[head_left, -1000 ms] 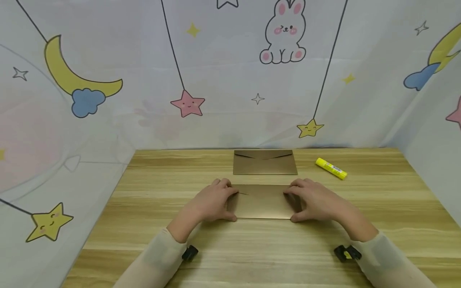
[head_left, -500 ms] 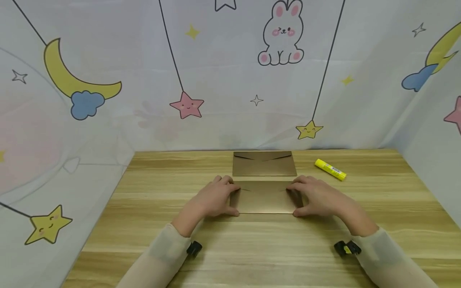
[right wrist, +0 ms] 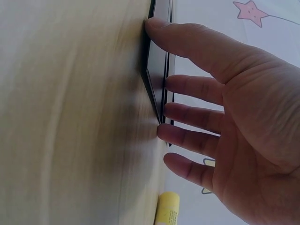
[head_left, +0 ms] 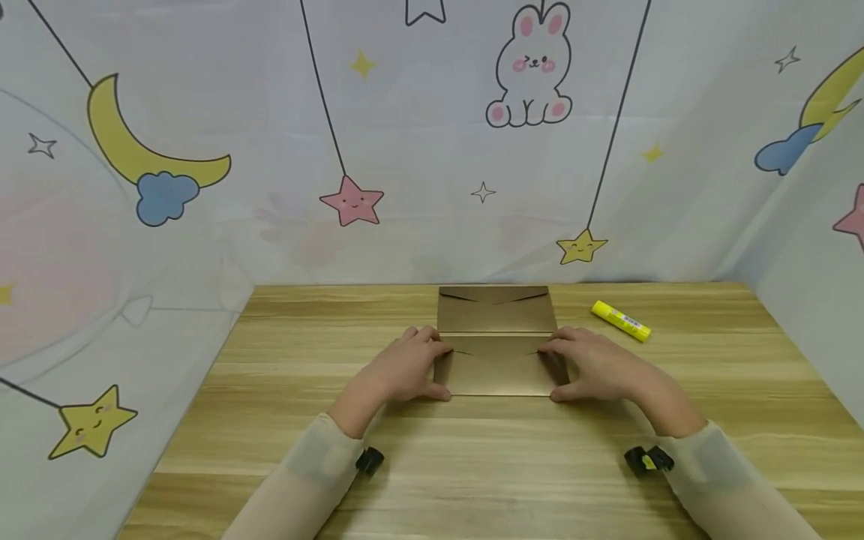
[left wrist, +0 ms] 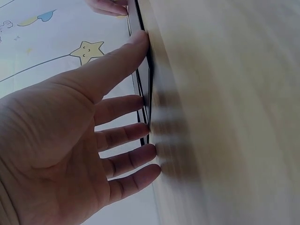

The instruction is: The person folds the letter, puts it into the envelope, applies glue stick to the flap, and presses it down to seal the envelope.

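A bronze-brown paper envelope (head_left: 496, 373) lies flat near the middle of the table. My left hand (head_left: 407, 366) grips its left end, thumb at the near corner and fingers toward the far edge. Likewise, my right hand (head_left: 595, 366) holds the right end between thumb and fingers. Just beyond is a second brown envelope (head_left: 498, 316) with its flap folded down; the two edges almost meet. In the left wrist view the held envelope (left wrist: 145, 77) shows edge-on, thumb and fingertips against it. The right wrist view shows the same envelope (right wrist: 157, 70) under the right thumb.
A yellow glue stick (head_left: 621, 321) lies at the back right, beyond the right hand. The wooden table (head_left: 499, 465) ends at a white cloth backdrop (head_left: 432, 135) with printed stars, moons and a rabbit. Small black devices (head_left: 369, 460) are strapped at both wrists.
Both hands have slid the nearer envelope away from me, toward the second one, narrowing the gap between them to a thin strip. The far envelope and glue stick stay in place.
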`<state>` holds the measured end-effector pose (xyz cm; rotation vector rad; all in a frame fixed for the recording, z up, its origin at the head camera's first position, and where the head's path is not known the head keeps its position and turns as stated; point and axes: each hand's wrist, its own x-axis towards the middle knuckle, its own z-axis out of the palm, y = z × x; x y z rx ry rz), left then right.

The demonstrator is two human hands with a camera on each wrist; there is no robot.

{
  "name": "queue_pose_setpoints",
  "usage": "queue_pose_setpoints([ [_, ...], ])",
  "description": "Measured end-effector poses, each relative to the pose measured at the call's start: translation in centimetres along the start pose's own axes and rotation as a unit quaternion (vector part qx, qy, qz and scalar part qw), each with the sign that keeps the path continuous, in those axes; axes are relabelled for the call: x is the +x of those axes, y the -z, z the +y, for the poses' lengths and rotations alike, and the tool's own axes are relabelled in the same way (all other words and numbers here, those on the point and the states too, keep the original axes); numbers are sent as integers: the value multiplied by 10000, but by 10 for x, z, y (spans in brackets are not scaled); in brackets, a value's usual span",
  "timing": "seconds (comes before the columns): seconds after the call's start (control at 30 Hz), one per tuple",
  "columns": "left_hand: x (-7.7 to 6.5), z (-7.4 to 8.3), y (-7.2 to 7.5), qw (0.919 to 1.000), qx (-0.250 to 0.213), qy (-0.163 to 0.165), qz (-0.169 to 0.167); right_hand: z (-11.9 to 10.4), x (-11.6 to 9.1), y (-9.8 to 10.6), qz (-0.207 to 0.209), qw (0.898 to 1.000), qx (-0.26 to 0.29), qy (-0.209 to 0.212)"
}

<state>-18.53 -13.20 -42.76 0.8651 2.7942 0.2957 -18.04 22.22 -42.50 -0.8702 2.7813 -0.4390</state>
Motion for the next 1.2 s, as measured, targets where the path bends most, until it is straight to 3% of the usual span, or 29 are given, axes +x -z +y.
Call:
queue_pose_setpoints([
  [0.9,1,-2,4,9995,-300,-28,44,3,0,4,82,9997,235,23],
  [1.07,0,-5,8,9990,-353,-40,258,3,-3,6,265,9995,177,-18],
  [1.2,-1,-7,11,9971,-443,61,621,2,-6,12,425,9988,195,-167],
])
